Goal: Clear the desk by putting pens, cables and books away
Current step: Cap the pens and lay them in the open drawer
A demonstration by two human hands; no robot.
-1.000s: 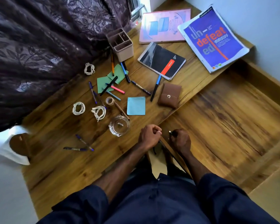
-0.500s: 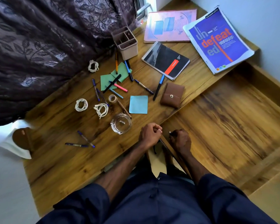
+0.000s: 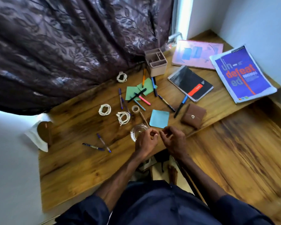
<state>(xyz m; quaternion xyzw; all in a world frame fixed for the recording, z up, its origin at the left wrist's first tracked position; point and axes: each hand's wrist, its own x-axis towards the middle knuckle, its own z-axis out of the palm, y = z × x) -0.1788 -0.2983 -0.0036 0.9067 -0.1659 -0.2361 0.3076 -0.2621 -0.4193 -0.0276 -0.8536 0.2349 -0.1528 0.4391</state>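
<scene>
While my left hand (image 3: 146, 142) and right hand (image 3: 174, 140) hung side by side above the near edge of the desk (image 3: 75, 168), their fingers were loosely curled and almost meeting. I could see nothing held in either, though blur softened them. My left hand partly covered a glass dish (image 3: 136, 131). Pens lay scattered across the middle of the desk. An orange pen (image 3: 143, 77), a pink pen (image 3: 144, 100) and a black pen (image 3: 137, 95) lay over green sticky notes (image 3: 131, 93). A blue-capped pen (image 3: 181, 106) lay just beside a brown wallet (image 3: 193, 116), and two purple pens (image 3: 102, 142) lay in a V to my left. Three coiled white cables (image 3: 104, 109) sat left of the pens. A black notebook (image 3: 190, 82), a pink book (image 3: 196, 54) and a blue book (image 3: 243, 73) lay at the far right, near the pen holder (image 3: 157, 61).
</scene>
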